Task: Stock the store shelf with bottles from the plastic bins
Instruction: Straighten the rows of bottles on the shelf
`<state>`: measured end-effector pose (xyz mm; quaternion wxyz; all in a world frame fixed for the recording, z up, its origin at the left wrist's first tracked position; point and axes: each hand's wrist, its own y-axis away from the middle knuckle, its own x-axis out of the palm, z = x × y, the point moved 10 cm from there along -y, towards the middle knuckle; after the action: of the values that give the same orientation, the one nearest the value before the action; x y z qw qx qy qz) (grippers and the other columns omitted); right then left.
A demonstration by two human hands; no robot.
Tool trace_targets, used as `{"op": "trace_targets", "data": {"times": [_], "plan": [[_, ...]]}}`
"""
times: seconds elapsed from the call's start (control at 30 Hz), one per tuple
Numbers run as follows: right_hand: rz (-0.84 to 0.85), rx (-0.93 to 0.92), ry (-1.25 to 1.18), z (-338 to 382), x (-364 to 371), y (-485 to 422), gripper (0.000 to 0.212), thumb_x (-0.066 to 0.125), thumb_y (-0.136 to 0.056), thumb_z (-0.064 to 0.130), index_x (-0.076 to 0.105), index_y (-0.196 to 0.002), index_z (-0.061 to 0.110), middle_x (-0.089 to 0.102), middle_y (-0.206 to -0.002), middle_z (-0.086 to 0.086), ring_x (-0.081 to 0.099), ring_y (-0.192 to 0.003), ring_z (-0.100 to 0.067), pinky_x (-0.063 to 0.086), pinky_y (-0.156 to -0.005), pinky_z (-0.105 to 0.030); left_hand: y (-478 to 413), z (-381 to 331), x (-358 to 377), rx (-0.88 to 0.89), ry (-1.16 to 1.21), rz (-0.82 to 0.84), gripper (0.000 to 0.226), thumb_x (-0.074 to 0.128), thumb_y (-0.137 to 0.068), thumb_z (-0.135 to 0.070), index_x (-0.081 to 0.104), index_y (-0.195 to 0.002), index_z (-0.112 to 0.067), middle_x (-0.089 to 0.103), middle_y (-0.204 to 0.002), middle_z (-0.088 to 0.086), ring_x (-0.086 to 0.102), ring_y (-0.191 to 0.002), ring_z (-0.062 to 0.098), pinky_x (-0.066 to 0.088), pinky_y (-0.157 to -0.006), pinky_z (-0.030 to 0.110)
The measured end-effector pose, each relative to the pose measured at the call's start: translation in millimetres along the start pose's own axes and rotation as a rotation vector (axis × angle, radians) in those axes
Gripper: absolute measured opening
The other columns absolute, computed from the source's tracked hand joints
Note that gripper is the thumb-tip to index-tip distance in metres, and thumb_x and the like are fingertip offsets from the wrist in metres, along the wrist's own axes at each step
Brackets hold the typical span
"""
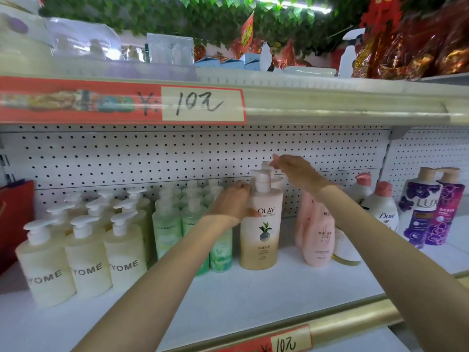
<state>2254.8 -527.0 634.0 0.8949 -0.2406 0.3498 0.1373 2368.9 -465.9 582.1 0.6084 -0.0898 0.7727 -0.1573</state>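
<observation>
Both arms reach over the shelf (253, 295). Left hand (232, 201) curls its fingers round the bottle (261, 235) on its left side. Right hand (297, 174) pinches the pump (261, 177) from above. The bottle stands straight up, between green bottles (166, 224) and pink bottles (318, 232).

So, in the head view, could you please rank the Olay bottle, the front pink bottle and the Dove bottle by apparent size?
1. Olay bottle
2. front pink bottle
3. Dove bottle, partly hidden by the right forearm, so less sure
</observation>
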Motion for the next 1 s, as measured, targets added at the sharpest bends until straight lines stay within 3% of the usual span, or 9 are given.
{"op": "trace_targets", "data": {"times": [0.1,0.27,0.53,0.7,0.83,1.0], "plan": [[-0.116,0.041,-0.004,-10,-17,-15,0.041,0.034,-0.101,0.034,0.055,-0.127,0.011,0.056,-0.121,-0.007,0.052,-0.094,-0.014,0.041,-0.08,-0.027,1,-1,-8,0.055,-0.088,-0.036,0.055,0.058,-0.084,-0.05,0.052,-0.124,-0.013,0.05,-0.128,0.006,0.042,-0.122,0.024,0.029,-0.095,0.033],[0.029,0.152,-0.057,-27,11,-30,0.044,0.033,-0.101,0.037,0.042,-0.139,0.016,0.042,-0.144,-0.007,0.043,-0.127,-0.026,0.037,-0.097,-0.035,2,8,-11,0.084,-0.103,-0.038,0.058,0.048,-0.085,-0.059,0.049,-0.133,-0.026,0.046,-0.139,-0.006,0.034,-0.128,0.018,0.015,-0.104,0.036],[0.194,0.234,-0.086,-49,27,-54,0.046,0.044,-0.091,0.057,0.046,-0.13,0.032,0.041,-0.142,-0.001,0.044,-0.125,-0.025,0.046,-0.096,-0.048,-2,10,-12,0.102,-0.103,-0.034,0.057,0.051,-0.083,-0.06,0.053,-0.129,-0.028,0.05,-0.134,-0.007,0.036,-0.127,0.014,0.007,-0.108,0.036],[0.263,0.227,-0.202,-54,34,-58,0.042,0.046,-0.09,0.054,0.049,-0.122,0.027,0.044,-0.136,-0.003,0.048,-0.121,-0.027,0.049,-0.085,-0.043,-3,10,-12,0.109,-0.089,-0.047,0.054,0.051,-0.083,-0.06,0.055,-0.126,-0.028,0.051,-0.131,-0.007,0.036,-0.125,0.014,0.007,-0.106,0.034],[0.245,0.222,-0.309,-56,41,-59,0.039,0.049,-0.09,0.052,0.052,-0.117,0.025,0.053,-0.127,-0.002,0.058,-0.098,-0.019,0.045,-0.06,-0.028,-2,11,-12,0.104,-0.087,-0.054,0.054,0.052,-0.082,-0.061,0.055,-0.125,-0.028,0.052,-0.13,-0.008,0.037,-0.124,0.014,0.007,-0.106,0.034],[0.245,0.24,-0.4,-53,49,-62,0.034,0.054,-0.091,0.044,0.053,-0.113,0.018,0.057,-0.108,0.002,0.056,-0.091,-0.016,0.044,-0.067,-0.028,-2,12,-12,0.094,-0.066,-0.051,0.052,0.052,-0.082,-0.061,0.057,-0.122,-0.028,0.054,-0.125,-0.008,0.038,-0.122,0.015,0.007,-0.104,0.034]]}}
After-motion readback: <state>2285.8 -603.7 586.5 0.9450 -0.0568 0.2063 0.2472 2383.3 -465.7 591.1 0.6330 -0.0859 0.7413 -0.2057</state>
